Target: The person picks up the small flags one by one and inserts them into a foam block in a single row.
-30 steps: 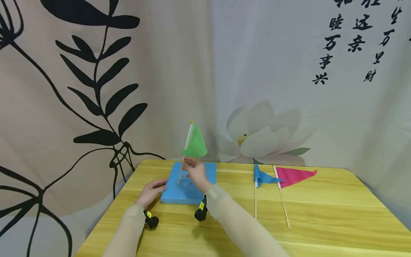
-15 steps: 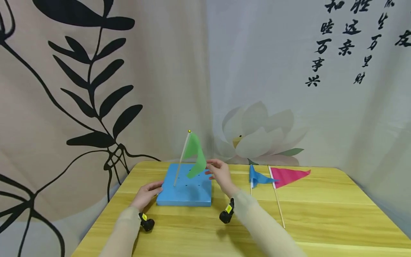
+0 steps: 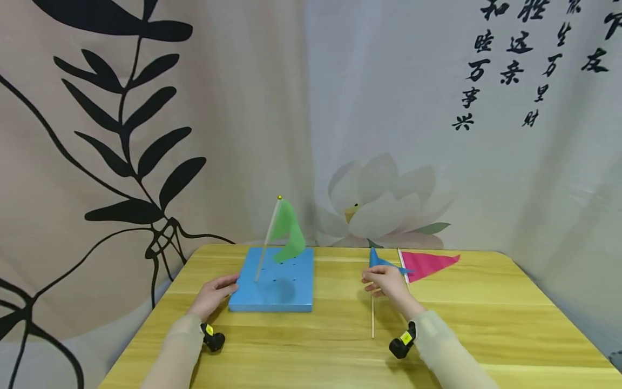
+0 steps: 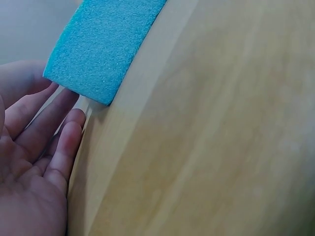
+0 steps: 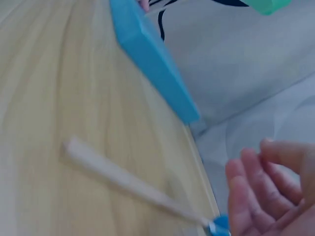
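Blue foam block (image 3: 272, 289) lies on the yellow table (image 3: 486, 324), its near-left corner touched by the relaxed, straight fingers of the left hand (image 3: 212, 294). A green flag (image 3: 286, 229) stands planted in it. Off to that hand's right, the right hand (image 3: 386, 281) hovers over the blue flag (image 3: 381, 262), fingers loose, grasping nothing; the pink flag (image 3: 430, 263) lies just beyond.

**Soft, even light; wrist views blurred**

Head view is bright and sharp, with light from above: a faint shadow sits on the foam block (image 3: 272, 289) under the green flag (image 3: 288, 231). The desk's (image 3: 486, 324) edges bow slightly. The right wrist view smears badly; the left is soft but readable.
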Tool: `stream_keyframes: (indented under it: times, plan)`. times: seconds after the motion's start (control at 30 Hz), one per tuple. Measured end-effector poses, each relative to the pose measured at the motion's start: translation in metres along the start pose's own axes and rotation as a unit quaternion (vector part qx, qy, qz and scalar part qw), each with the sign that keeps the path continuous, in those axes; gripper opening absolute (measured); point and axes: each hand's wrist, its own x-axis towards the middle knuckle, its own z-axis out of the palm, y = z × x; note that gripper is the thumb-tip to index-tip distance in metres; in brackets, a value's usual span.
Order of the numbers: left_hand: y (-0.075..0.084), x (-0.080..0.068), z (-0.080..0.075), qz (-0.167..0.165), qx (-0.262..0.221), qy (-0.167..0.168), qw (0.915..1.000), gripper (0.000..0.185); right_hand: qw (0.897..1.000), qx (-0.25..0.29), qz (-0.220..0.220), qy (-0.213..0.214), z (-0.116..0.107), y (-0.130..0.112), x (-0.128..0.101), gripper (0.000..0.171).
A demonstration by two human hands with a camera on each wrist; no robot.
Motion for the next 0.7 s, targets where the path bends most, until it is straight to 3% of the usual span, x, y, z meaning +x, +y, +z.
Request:
stream_keyframes:
  times: [0.17,0.4,0.7]
  plan:
    - [0.0,-0.001,0.0,-0.001,0.002,-0.003,1.0,0.05,0.998,-0.05,0.039,0.005,-0.014,0.012,-0.006,0.022]
    - [0.0,-0.001,0.001,-0.005,0.002,-0.006,1.0,0.051,0.996,-0.048,0.066,-0.019,-0.021,0.027,-0.008,0.018]
    - [0.0,0.0,0.002,-0.005,-0.002,-0.002,1.0,0.049,0.993,-0.096,0.067,-0.009,-0.022,0.036,-0.001,0.024]
